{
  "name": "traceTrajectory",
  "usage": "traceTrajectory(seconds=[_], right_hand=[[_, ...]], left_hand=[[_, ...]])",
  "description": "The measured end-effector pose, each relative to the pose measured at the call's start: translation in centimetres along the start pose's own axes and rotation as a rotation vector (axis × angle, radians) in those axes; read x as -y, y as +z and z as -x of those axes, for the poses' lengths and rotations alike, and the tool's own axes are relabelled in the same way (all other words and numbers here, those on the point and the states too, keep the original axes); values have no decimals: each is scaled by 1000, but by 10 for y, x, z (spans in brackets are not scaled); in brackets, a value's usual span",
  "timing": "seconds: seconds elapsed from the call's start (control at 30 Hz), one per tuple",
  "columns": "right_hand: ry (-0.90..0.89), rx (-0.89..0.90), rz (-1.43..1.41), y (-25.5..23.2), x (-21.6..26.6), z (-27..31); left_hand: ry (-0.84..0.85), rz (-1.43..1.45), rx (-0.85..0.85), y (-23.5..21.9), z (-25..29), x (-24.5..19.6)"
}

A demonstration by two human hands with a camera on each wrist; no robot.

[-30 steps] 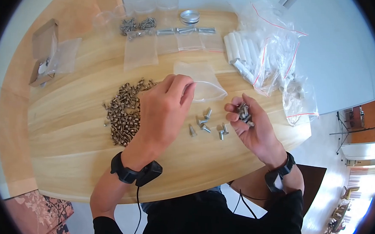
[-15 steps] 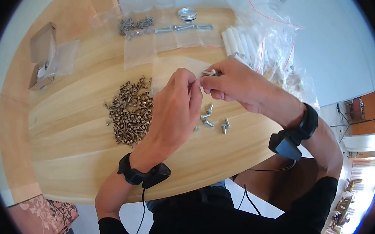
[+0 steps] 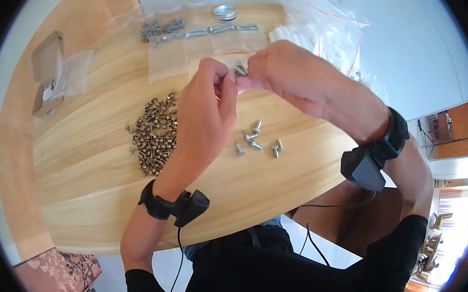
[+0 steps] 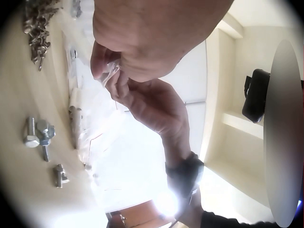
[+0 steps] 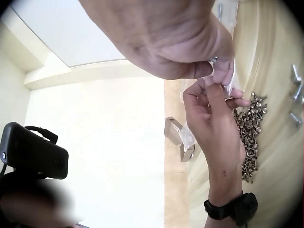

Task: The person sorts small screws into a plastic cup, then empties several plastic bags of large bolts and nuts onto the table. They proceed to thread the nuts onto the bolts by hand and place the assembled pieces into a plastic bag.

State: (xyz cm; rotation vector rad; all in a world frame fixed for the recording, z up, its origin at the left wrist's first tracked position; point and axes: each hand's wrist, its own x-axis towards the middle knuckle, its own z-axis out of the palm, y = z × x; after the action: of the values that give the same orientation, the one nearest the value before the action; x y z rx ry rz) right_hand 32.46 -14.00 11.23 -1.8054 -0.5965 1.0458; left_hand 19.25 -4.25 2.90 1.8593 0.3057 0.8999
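Observation:
My left hand (image 3: 204, 114) pinches a clear plastic bag (image 4: 111, 71) between thumb and fingers. Most of the bag is hidden behind the two hands. Right at the bag, fingertips close to those of the left, my right hand (image 3: 297, 77) holds several silver bolts (image 3: 241, 70) in its curled fingers. On the table below lie several loose hex bolts (image 3: 254, 144). A big heap of small brownish bolts (image 3: 154, 138) spreads beside the left wrist, partly covered by that forearm in the head view.
Along the back stand clear cups (image 3: 170, 4), a stack of metal lids (image 3: 224, 12), screw piles (image 3: 161, 29) and flat bags with long bolts (image 3: 219, 30). White tubes (image 3: 291, 37) and plastic bags (image 3: 332, 23) lie back right. A small open cardboard box (image 3: 48, 70) is at far left.
The right hand has swung from the right side, palm up with bolts, across to the left hand and turned over at the bag. The loose bolts stay on the table.

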Motion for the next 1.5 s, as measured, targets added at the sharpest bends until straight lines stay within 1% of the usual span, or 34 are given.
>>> traceTrajectory(seconds=[0.03,0.1,0.13,0.17,0.23,0.3,0.33,0.37,0.4,0.43,0.47,0.5,0.53,0.57,0.63,0.7,0.77,0.8,0.87,0.9,0.93,0.97,1.0,1.03,1.07,1.1,1.17,1.23,1.27,1.3,1.37,1.4,1.47,1.5], right_hand=[[5,-7,-5,-5,3,-2],[-65,12,-23,-15,11,-3],[-35,-51,125,-14,21,2],[-32,-56,119,-15,29,11],[-261,-166,457,-9,39,33],[-805,-281,832,-12,33,66],[-788,-392,995,-10,20,76],[-685,-435,1195,-11,-6,84],[-665,-405,1341,-13,-44,85],[-491,-334,1401,-11,-77,89],[-318,-263,1455,-6,-103,92],[-271,-236,1384,-1,-122,91],[-221,-210,1311,3,-131,89],[-226,-204,1311,6,-134,84],[-367,-269,1206,27,-134,75],[-324,-266,1196,48,-129,60],[-415,-279,1275,58,-126,48],[-415,-273,1273,59,-129,44],[-656,-350,1383,60,-141,33],[-656,-343,1388,57,-145,30],[-750,-341,1404,53,-151,29],[-844,-344,1419,49,-153,27],[-847,-345,1425,45,-153,27],[-901,-328,1438,42,-153,27],[-954,-311,1449,40,-153,27],[-954,-313,1450,39,-152,27],[-1052,-290,1355,40,-150,27],[-1095,-287,1352,37,-153,28],[-1138,-281,1348,35,-155,27],[-1135,-285,1346,32,-158,24],[-1104,-262,1022,23,-161,18],[-1103,-262,1025,20,-149,27],[53,-161,-299,14,-114,51],[48,-160,-289,2,-112,52]], left_hand=[[-1,4,9,1,-4,-1],[-3,5,5,0,-15,-6],[-4,8,19,-1,-21,-11],[-13,3,-16,-3,-28,-15],[-26,-7,-63,-9,-38,-14],[-54,-63,-74,-21,-42,-6],[-64,-70,-92,-26,-42,-7],[-99,-55,-79,-29,-40,-11],[-134,-39,-63,-31,-39,-12],[-139,-44,-72,-31,-38,-12],[-94,-55,-66,-30,-37,-11],[-49,-66,-61,-28,-35,-12],[-73,-69,-39,-28,-35,-16],[-76,-74,-44,-28,-35,-18],[-113,-67,-9,-25,-34,-21],[-124,-88,39,-25,-33,-22],[-141,-112,68,-26,-32,-22],[-127,-96,78,-26,-31,-23],[-110,-75,80,-24,-32,-24],[-57,2,77,-23,-32,-25],[-3,80,71,-22,-32,-26],[-2,83,65,-21,-31,-31],[76,125,70,-20,-30,-38],[153,166,76,-19,-30,-42],[154,167,75,-18,-30,-40],[147,109,110,-17,-30,-35],[141,50,146,-15,-29,-26],[-28,-108,208,-15,-28,-20],[-25,-110,211,-16,-29,-20],[-39,-114,207,-18,-29,-24],[-57,-113,202,-17,-27,-27],[-43,-109,215,-17,-25,-29],[-25,-100,217,-17,-24,-32],[-22,-135,236,-18,-23,-34]])
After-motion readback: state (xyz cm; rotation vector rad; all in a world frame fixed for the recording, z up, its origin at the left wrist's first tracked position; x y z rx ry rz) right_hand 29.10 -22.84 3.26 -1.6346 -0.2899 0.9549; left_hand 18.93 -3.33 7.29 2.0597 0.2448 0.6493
